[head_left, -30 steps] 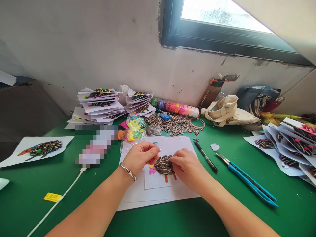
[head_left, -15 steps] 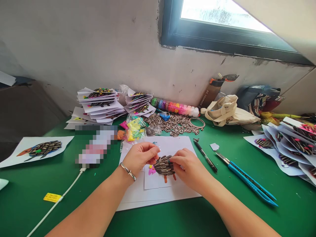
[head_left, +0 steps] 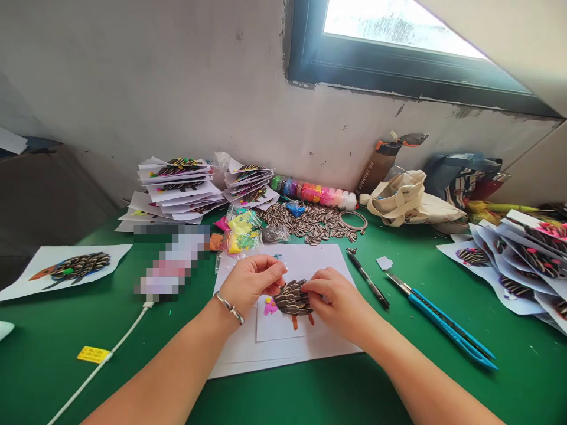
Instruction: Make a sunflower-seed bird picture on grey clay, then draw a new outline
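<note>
A small white card (head_left: 274,327) lies on a stack of white paper (head_left: 319,260) on the green table. On the card is a bird shape made of striped sunflower seeds (head_left: 292,298), with pink clay at its left and orange legs below. My left hand (head_left: 252,280) is curled just left of the seeds, its fingers pinched together at the shape's upper edge. My right hand (head_left: 339,301) rests on the right side of the shape, fingertips pressed onto the seeds. What either pinch holds is too small to make out.
A pile of loose sunflower seeds (head_left: 314,221) and clay pots (head_left: 314,193) lie behind the paper. Finished cards are stacked at back left (head_left: 181,183) and right (head_left: 522,260). A black pen (head_left: 367,277) and blue cutter (head_left: 447,327) lie to the right. A white cable (head_left: 101,363) runs at left.
The small card with the seed bird has slid slightly left and toward me under my hands. Both hands stay on it in nearly the same place.
</note>
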The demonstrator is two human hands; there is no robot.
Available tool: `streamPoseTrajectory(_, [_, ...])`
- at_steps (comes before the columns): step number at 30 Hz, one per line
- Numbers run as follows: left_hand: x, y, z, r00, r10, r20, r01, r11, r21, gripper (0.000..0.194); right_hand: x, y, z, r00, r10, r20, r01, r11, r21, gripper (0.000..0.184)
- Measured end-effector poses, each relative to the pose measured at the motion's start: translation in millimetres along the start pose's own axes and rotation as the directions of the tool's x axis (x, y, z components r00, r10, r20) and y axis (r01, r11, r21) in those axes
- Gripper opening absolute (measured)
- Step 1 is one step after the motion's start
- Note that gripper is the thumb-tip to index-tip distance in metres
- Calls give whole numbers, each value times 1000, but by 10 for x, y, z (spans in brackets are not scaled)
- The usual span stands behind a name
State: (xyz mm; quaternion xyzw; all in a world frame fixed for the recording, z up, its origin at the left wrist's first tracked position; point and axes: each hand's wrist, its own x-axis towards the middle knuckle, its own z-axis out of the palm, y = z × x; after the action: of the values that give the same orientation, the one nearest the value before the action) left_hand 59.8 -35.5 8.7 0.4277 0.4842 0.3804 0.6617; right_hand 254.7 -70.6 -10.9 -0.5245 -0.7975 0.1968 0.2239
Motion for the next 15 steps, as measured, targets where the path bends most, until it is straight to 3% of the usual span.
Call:
streamPoseTrajectory(11, [8, 4, 1, 1000, -8, 0, 8, 1000, 0, 41, -2, 20, -5, 1000, -1, 11, 1, 1000, -4, 33])
streamPoseTrajectory(15, [-18, 16, 13, 999, -17, 30, 17, 1000, 22, 46, -7, 51, -34, 996, -10, -90, 13, 999, 41, 28])
